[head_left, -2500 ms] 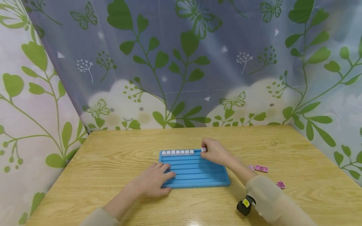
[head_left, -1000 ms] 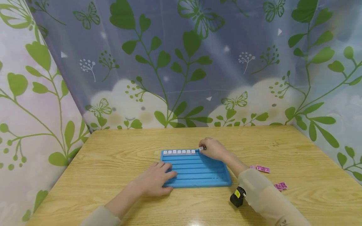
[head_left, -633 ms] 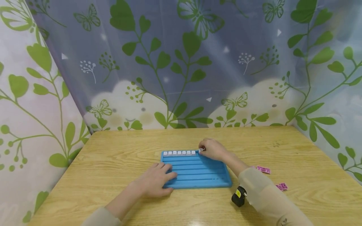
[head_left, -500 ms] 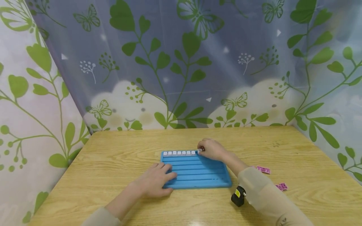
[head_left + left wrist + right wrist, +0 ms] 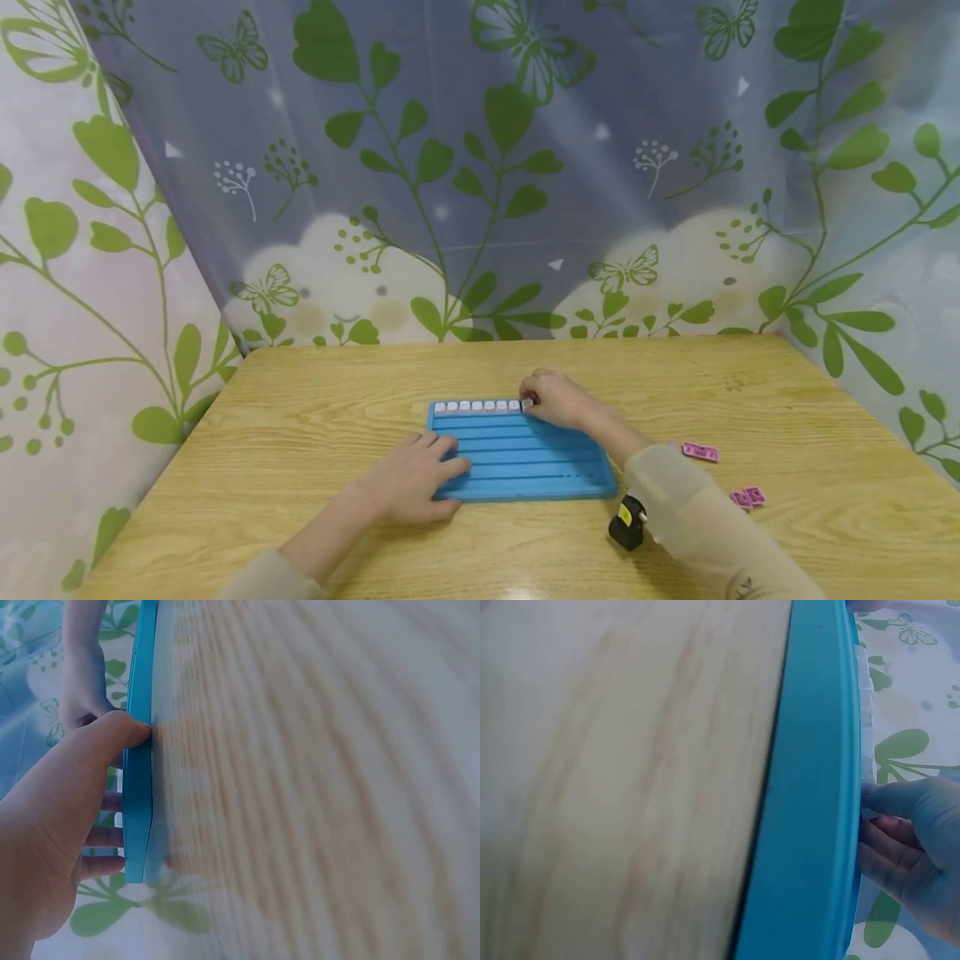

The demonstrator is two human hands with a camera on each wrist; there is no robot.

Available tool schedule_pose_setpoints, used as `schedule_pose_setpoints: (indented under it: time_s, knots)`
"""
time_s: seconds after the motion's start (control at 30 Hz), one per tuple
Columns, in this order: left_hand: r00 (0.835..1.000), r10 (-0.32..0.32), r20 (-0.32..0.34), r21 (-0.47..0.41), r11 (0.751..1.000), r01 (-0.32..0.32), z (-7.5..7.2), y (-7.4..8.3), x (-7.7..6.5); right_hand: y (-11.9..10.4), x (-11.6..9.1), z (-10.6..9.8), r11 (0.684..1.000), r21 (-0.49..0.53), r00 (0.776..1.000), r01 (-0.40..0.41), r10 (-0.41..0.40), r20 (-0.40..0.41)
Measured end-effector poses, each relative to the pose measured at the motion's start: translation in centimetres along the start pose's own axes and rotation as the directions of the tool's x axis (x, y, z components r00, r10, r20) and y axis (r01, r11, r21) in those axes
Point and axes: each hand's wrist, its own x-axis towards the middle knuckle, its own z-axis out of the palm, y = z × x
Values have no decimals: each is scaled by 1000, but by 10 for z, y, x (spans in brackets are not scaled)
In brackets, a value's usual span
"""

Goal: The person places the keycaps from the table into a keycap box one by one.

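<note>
A blue ridged tray (image 5: 517, 457) lies flat on the table. White keycaps (image 5: 477, 407) stand side by side in its back row, from the left corner past the middle. My right hand (image 5: 561, 402) pinches one more white keycap (image 5: 527, 405) at the right end of that row, seemingly against its neighbour; fingers partly cover it. In the right wrist view, thumb and fingers meet around this keycap (image 5: 870, 813) behind the tray wall. My left hand (image 5: 408, 482) rests on the tray's left side with fingers spread; in the left wrist view its thumb (image 5: 133, 731) presses the near wall.
Small pink pieces (image 5: 701, 452) lie on the table (image 5: 322, 383) right of the tray, with more pink pieces (image 5: 747, 498) nearer the right forearm. A black wrist camera (image 5: 627, 523) hangs at the right sleeve. Leaf-patterned curtains (image 5: 480, 167) border the table.
My right hand has moved slightly left and down with its keycap, bringing it from above the tray's back edge to the end of the row. The left hand stays in place.
</note>
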Motion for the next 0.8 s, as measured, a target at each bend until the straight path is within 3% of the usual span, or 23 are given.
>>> schedule_pose_setpoints:
  time_s: [0.8]
  knots:
    - [1000,0,-19,-3,1000,0,2,0,1,0,5,0,995,71,998,-64,62,25]
